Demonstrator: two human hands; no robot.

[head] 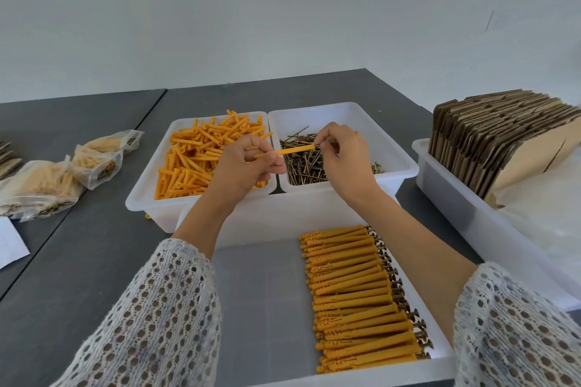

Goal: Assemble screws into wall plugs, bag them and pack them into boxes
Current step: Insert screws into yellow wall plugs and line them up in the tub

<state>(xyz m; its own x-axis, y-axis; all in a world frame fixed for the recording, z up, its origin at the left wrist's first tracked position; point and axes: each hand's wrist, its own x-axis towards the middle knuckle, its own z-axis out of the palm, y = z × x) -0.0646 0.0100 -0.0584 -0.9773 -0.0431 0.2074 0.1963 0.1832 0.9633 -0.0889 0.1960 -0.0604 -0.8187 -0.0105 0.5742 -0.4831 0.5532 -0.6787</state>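
Observation:
My left hand (pixel 243 163) grips an orange wall plug (pixel 290 151), held level above the two far bins. My right hand (pixel 342 154) pinches a screw (pixel 327 143) at the plug's open right end; most of the screw is hidden by my fingers. Behind the hands, a white bin (pixel 141 195) holds loose orange plugs (pixel 195 160). The white bin (pixel 405 163) beside it holds loose brown screws (pixel 306 166). Nearest me, a white tray (pixel 251 292) carries a row of plugs with screws in them (pixel 355 298) along its right side.
Several filled clear bags (pixel 59 176) lie on the grey table (pixel 78 261) at the left, with a white paper (pixel 9 245) by the edge. On the right, a white bin (pixel 446 185) holds flat cardboard boxes (pixel 490 141) standing on edge.

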